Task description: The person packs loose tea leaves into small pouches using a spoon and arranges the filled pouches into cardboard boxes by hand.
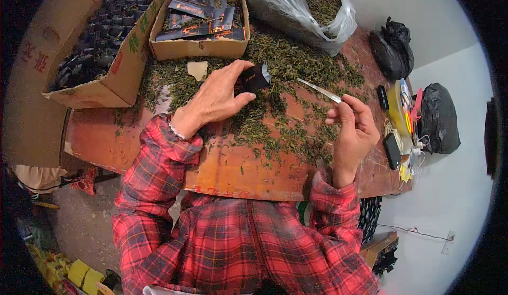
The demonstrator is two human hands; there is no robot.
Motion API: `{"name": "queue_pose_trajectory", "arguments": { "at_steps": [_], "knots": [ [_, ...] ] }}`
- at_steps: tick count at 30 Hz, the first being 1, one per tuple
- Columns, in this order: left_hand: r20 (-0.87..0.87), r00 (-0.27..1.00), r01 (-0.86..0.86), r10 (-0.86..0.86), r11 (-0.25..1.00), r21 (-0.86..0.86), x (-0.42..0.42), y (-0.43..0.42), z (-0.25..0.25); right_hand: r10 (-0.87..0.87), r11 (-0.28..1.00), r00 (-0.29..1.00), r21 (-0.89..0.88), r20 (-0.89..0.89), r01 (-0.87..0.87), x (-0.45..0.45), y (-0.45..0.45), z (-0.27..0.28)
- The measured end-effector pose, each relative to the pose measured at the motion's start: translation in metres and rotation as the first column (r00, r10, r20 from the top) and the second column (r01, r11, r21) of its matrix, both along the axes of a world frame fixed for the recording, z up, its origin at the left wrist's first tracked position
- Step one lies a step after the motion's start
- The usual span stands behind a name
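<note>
My left hand [218,95] is closed on a small black packet [255,78], thumb on the near side and fingers over the top. The packet's silvery open mouth faces right, above a heap of dried, dark green tea leaves [286,112]. To the right, my right hand [354,128] pinches a slim silvery tool [321,91] that narrows toward its tip. That tip points left toward the packet, apart from it and above the leaves. Whether the tool is a pair of tweezers or a narrow scoop, I cannot tell.
A small carton [201,48] of flat black packets stands behind my left hand. Left of it is a large carton [119,75] packed with filled ones. A clear plastic bag [275,4] of leaves lies at the back. Black bags [440,118] and a yellow holder [398,110] line the right.
</note>
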State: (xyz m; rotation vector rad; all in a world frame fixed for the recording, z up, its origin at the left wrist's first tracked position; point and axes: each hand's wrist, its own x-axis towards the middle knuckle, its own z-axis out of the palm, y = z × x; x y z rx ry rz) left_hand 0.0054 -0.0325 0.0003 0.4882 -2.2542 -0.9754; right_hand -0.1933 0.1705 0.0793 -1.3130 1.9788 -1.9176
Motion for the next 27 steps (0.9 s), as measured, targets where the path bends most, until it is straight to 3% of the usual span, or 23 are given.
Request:
{"name": "queue_pose_trajectory", "arguments": {
  "at_steps": [9, 15, 18, 23, 27],
  "knots": [
    [0.019, 1.000, -0.012, 0.011, 0.999, 0.041, -0.001, 0.000, 0.000, -0.023, 0.998, 0.968, 0.053, -0.250, 0.038, 0.002, -0.005, 0.007],
    [0.030, 0.998, -0.052, 0.052, 0.999, -0.016, -0.002, 0.001, -0.003, 0.005, 0.992, 0.879, 0.116, -0.476, 0.057, 0.004, -0.009, 0.016],
    [0.018, 0.998, -0.064, 0.064, 0.998, -0.025, -0.003, 0.001, -0.006, 0.038, 0.990, 0.861, 0.137, -0.507, 0.037, 0.010, -0.016, 0.022],
    [0.079, 0.995, -0.067, 0.061, 0.995, 0.077, -0.002, 0.004, 0.003, 0.037, 0.994, 0.777, 0.102, -0.629, 0.035, 0.010, -0.021, 0.026],
    [0.034, 0.997, -0.075, 0.074, 0.996, 0.038, -0.003, 0.002, -0.005, 0.059, 0.997, 0.686, 0.079, -0.725, -0.002, 0.014, -0.023, 0.027]
  ]
}}
